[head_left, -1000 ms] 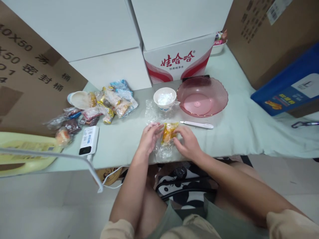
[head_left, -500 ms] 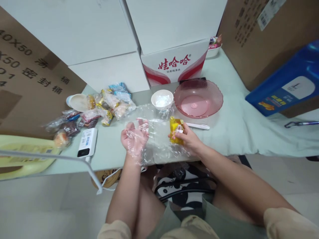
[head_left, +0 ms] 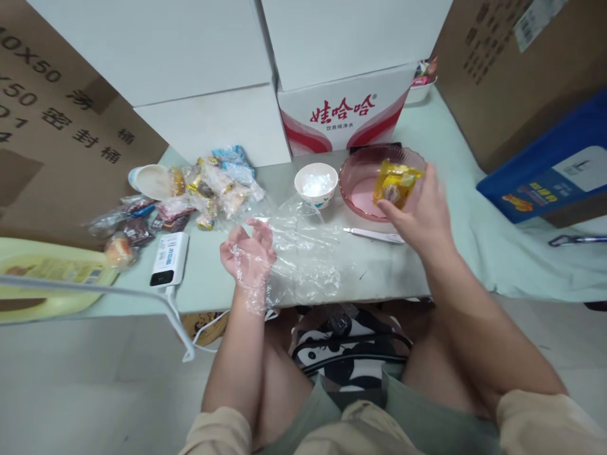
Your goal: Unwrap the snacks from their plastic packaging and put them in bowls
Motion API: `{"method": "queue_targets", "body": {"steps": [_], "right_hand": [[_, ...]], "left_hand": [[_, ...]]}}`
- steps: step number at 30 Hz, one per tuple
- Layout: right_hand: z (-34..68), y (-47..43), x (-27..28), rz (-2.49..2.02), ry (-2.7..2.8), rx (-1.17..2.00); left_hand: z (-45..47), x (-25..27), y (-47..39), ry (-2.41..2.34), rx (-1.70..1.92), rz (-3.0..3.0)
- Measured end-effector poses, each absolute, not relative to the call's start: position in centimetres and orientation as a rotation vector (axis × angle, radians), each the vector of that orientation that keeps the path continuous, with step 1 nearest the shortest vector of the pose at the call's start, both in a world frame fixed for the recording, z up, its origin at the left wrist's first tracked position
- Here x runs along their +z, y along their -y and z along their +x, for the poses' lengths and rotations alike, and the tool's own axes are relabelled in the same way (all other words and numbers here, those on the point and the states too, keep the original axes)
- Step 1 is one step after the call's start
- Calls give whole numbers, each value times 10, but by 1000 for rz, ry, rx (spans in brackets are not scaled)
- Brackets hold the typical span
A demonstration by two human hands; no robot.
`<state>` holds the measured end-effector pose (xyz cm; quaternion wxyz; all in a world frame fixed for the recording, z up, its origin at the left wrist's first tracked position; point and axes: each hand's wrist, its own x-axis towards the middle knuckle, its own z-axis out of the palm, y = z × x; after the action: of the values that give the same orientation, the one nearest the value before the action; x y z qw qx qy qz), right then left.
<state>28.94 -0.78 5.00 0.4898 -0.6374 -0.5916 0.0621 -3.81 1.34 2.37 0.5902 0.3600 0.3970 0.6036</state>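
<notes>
My right hand (head_left: 424, 218) grips a small snack packet in a shiny yellow wrapper (head_left: 397, 183), held above the pink ribbed bowl (head_left: 349, 201). Palm up, my left hand (head_left: 251, 253) rests at the table's near side, its fingers apart and loosely curled. A large clear plastic bag (head_left: 308, 265) drapes over its palm and wrist and spreads across the table to the right. Just beyond the bag stands a small white bowl (head_left: 317, 197) with clear, crinkled plastic inside. Below the pink bowl lies a white-handled knife-like tool (head_left: 374, 236), its right end partly behind my right hand.
Several wrapped snacks (head_left: 222, 186) are heaped at the left around a tipped paper cup (head_left: 154, 183). Nearer are a white power bank (head_left: 169, 259) with a cable and a yellow jug (head_left: 52, 278). Cartons (head_left: 346, 117) line the back; a blue container (head_left: 545, 170) is at right.
My right hand has carried the yellow packet right and up, from over the plastic bag to above the pink bowl. My left hand has shifted slightly left, its fingers curling a little.
</notes>
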Motion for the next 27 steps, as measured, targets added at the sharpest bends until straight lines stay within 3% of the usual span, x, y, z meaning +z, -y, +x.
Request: {"method": "queue_targets", "body": {"steps": [3,9,13,16,20,27], "right_hand": [[283,17,51,-1547,1384,164],[225,48,15,-1173,1438,1230],[207,44,1,-920,1303,1613],[210,40,2,-910,1125,1588],[229,39,9,-1024,957,1262],[247,43,18,-1274,1147,1033]], "left_hand": [[-37,19,-13,-901,1363,795],[-44,-4,-7,-776,1237,531],[-45,-11,0,-789,1165,484],[-44,1,-1,-832,1123,457],[-40,26,-11,-853,1173,533],[-36,25,-19,-1244,1100,767]]}}
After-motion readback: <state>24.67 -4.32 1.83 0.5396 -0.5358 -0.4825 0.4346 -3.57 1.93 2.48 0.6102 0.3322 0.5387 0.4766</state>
